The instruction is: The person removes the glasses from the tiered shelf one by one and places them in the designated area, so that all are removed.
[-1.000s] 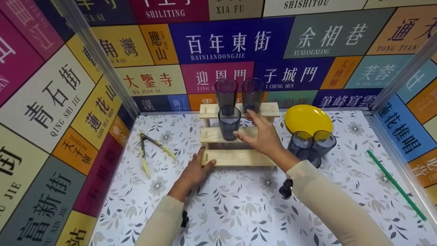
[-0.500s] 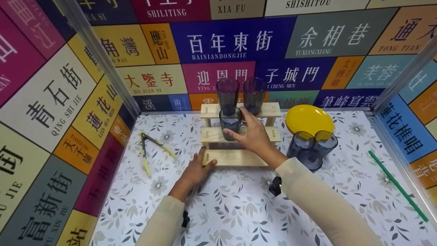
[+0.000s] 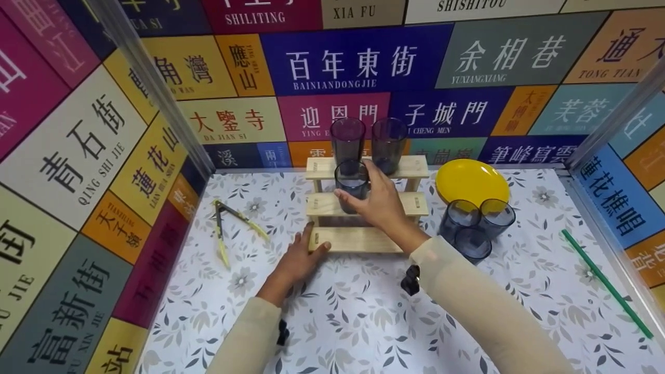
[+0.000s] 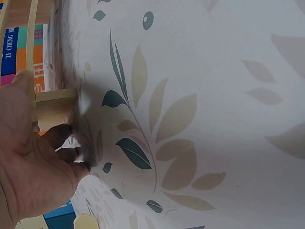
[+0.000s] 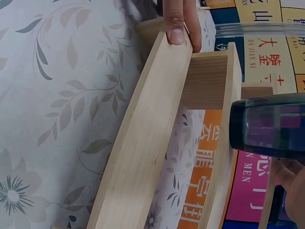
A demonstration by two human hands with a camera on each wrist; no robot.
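Observation:
A three-step wooden stand (image 3: pixel 358 240) is in the middle of the table. On its middle step a dark tinted drinking glass (image 3: pixel 349 174) stands upright. My right hand (image 3: pixel 382 208) holds this glass, thumb in front and fingers round its right side; the right wrist view shows the glass base (image 5: pixel 238 126) against the step. Two more glasses stand on the top step, a purplish one (image 3: pixel 347 137) and a dark one (image 3: pixel 389 148). With my left hand (image 3: pixel 301 257) I grip the left end of the lowest step, thumb (image 5: pixel 176 36) on top and fingers round the side.
Three tinted glasses (image 3: pixel 473 244) stand clustered right of the stand, before a yellow plate (image 3: pixel 470 176). A green stick (image 3: pixel 605 283) lies near the right wall. Spread tongs (image 3: pixel 218 234) lie at the left. Sign-covered panels (image 3: pixel 358 62) enclose the table.
My right hand has moved left from beside the dark upper glass and closed round the glass on the middle step. My left hand has stayed on the stand.

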